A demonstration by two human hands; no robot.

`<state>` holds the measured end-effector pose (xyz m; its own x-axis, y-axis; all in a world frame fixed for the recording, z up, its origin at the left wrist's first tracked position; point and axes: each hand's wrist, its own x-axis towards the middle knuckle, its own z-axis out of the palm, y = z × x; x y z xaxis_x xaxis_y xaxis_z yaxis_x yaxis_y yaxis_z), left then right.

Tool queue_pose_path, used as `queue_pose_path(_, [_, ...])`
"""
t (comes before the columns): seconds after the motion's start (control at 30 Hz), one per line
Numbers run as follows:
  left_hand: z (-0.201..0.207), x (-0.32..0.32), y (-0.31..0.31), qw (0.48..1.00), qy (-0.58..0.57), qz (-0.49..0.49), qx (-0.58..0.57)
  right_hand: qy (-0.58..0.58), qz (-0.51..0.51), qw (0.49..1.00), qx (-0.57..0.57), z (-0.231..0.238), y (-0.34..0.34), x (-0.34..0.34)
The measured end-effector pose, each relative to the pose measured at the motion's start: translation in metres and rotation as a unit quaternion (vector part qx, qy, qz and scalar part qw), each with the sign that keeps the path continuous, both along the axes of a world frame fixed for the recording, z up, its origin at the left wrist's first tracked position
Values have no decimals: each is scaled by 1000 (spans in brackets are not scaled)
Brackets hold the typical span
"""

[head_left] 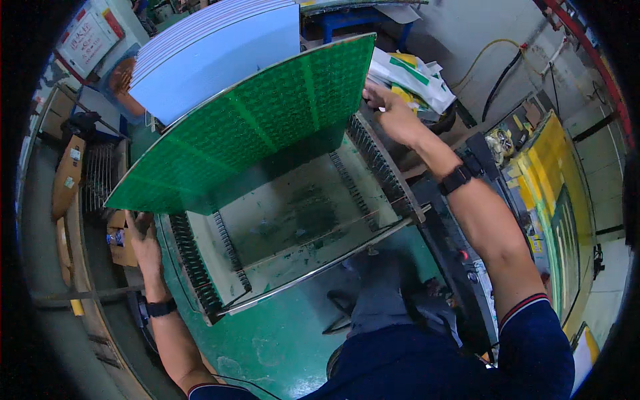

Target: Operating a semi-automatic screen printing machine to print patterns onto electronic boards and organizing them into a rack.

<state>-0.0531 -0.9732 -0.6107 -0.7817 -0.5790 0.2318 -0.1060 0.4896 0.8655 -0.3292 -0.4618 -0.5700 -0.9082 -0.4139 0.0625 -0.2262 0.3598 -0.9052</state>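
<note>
A large green circuit board panel (247, 127) stands tilted upright across the far part of a slotted rack (307, 213). My left hand (142, 243) is at the panel's lower left corner, its fingers closed on the edge and partly hidden behind it. On the other side, my right hand (393, 115) grips the panel's right edge. Below the panel, toothed strips (193, 260) line the rack's left side, and a matching row (377, 160) runs along its right side. The panel's lower edge is near the rack's far slots; whether it sits in them I cannot tell.
Light blue sheets (213, 60) are stacked behind the panel. White and yellow bags (417, 80) fill a bin beyond my right hand. A yellow-framed screen (557, 220) leans at the right. Cardboard boxes (68, 177) and a metal frame stand at the left.
</note>
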Motion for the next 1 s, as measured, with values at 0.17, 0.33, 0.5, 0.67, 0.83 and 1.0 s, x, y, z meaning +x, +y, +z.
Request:
queue_pose_path(0.17, [6,-6,0,998,-17,-19,-56,-54,10,998,-32,-17,-3,-3])
queue_pose_path(0.33, [3,-6,-7,1000,-20,-15,-17,-77,10,997,-19,-10,-10,-2])
queue_pose_path(0.5, [3,-9,-7,999,-28,-22,13,-35,15,995,94,-11,4,-14])
queue_pose_path(0.67, [15,-5,-4,998,-52,-46,-4,-65,6,984,166,7,-11,-4])
queue_pose_path(0.83, [11,-7,2,994,-94,-37,40,-37,3,977,210,-19,-7,-21])
queue_pose_path(1.0, [30,-8,12,992,36,-92,84,84,-74,990,91,-11,0,-16])
